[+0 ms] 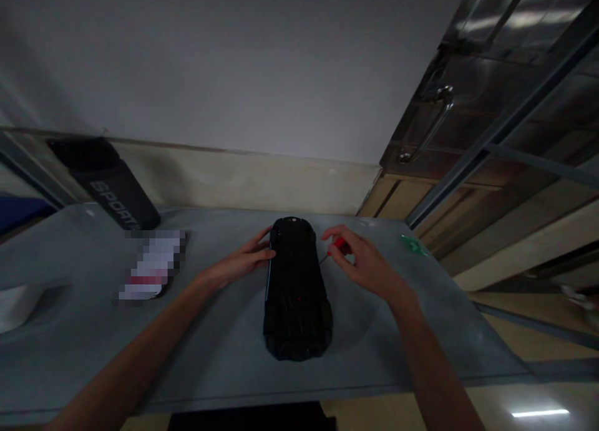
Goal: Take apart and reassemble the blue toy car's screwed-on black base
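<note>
A black toy car (297, 287) lies upside down on the grey table, its underside facing up and its length pointing away from me. My left hand (243, 262) holds the car by its left side, the thumb on the edge and the fingers partly hidden behind it. To the right of the car, my right hand (362, 259) pinches a screwdriver (337, 246) by its red handle. Its thin shaft points down and left toward the car's right side; I cannot tell whether the tip touches the car.
A black bottle (110, 188) marked SPORT stands at the back left. Nearer lies a phone (152, 266) with a blurred screen. A white object (19, 306) sits at the left edge. Small green pieces (414, 245) lie at the right. A wall (234, 69) rises behind the table (224, 356).
</note>
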Demonstrator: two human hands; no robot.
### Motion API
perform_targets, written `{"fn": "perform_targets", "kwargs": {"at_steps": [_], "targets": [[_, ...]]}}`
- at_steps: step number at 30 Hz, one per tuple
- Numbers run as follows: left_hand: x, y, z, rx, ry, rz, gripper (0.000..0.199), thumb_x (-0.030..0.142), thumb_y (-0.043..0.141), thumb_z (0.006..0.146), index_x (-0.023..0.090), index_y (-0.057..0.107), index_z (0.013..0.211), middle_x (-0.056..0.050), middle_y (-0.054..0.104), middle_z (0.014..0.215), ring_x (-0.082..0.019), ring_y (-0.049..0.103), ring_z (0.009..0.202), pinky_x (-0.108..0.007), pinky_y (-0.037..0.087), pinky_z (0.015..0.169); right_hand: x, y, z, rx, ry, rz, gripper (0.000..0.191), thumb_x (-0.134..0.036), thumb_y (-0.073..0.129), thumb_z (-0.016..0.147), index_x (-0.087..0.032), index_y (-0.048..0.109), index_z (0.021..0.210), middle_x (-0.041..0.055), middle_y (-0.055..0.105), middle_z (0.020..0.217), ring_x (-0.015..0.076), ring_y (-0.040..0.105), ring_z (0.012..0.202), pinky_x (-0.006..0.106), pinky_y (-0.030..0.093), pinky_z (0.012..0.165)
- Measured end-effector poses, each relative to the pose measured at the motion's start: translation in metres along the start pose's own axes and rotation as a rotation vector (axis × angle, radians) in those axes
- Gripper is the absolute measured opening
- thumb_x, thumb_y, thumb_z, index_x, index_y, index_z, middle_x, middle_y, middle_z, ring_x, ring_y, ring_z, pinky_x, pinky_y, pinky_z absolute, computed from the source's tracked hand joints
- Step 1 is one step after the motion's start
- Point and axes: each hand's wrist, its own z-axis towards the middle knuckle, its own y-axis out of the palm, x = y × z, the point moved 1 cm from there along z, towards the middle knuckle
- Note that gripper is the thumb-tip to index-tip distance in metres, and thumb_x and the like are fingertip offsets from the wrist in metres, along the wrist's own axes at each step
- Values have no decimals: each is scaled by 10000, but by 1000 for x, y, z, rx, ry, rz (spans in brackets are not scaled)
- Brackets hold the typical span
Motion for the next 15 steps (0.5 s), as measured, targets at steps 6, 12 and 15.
{"fn": "perform_targets", "kwargs": {"at_steps": [6,12,15], "targets": [[-2,-1,2,-14,12,-19,911,201,780,895,404,418,1705,-39,656,1594,-304,577,1505,-424,460,1204,9,0,9,44,75,-36,109,-337,629,1040,-264,710,1048,-74,578,614,138,554,527,276,423,586],[-5,-1,3,-80,32,-45,965,269,829,893,404,363,1727,-55,633,1613,-296,591,1480,-444,433,1250,-11,-7,34,-53,61,26,187,-369,625,1080,-241,684,956,-37,692,707,146,623,619,275,418,637],[-6,-1,3,-124,70,-62,980,286,856,883,393,364,1724,-82,601,1641,-290,607,1451,-469,438,1250,-36,-1,54,-145,-19,61,196,-367,603,1106,-227,678,990,-26,692,770,148,617,682,270,405,675]]}}
